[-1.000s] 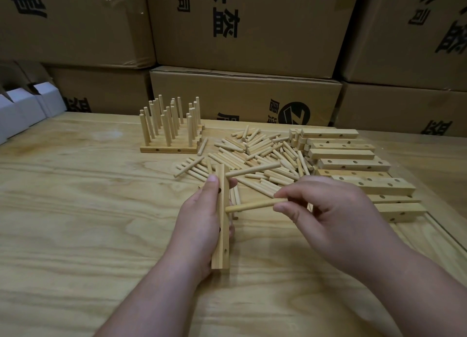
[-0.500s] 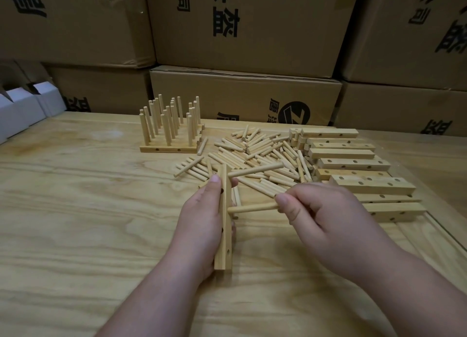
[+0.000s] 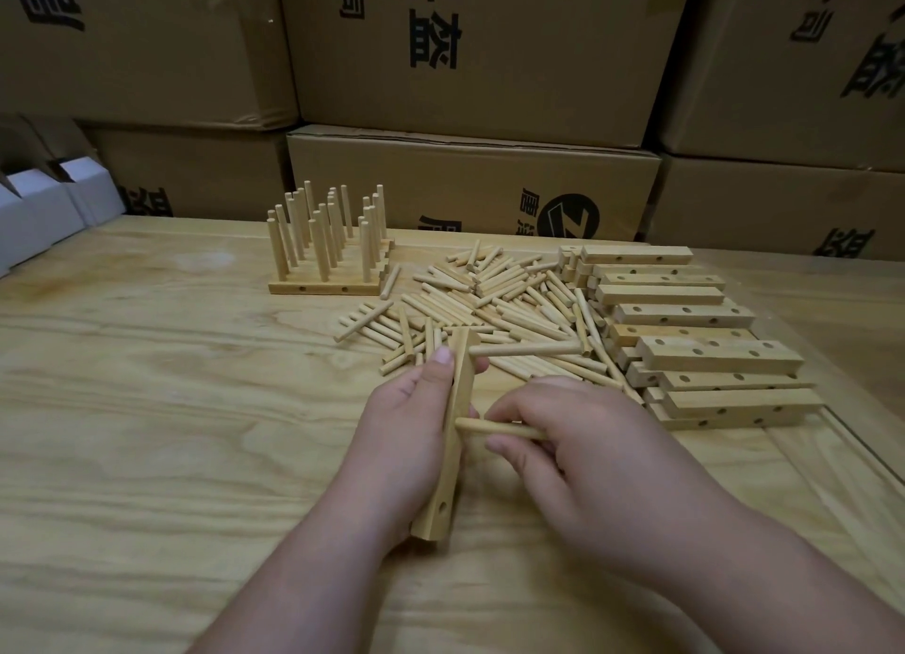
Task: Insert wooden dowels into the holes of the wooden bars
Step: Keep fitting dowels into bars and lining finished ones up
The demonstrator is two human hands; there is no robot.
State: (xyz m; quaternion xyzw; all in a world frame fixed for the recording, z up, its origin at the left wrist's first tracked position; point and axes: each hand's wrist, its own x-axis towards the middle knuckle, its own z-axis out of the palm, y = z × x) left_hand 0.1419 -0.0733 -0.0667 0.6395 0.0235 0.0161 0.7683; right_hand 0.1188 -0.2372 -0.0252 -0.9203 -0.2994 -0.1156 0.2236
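Note:
My left hand [image 3: 399,438] grips a wooden bar [image 3: 448,462] standing on its long edge, pointing away from me. One dowel [image 3: 526,348] sticks out sideways from the bar's far hole. My right hand [image 3: 583,452] pinches a second dowel [image 3: 489,428] whose left tip meets the bar's middle. An empty hole shows near the bar's near end. A heap of loose dowels [image 3: 489,300] lies beyond my hands. Bare bars [image 3: 685,340] are stacked at the right. Finished bars with upright dowels [image 3: 325,242] stand at the back left.
Brown cardboard cartons [image 3: 470,183] line the far side of the wooden table [image 3: 147,408]. White boxes [image 3: 44,212] sit at the far left edge. A raised strip [image 3: 862,462] runs along the table's right side.
My right hand has moved left and toward me, carrying the second dowel down the bar from near the far hole to the middle. The left hand holds the bar steady.

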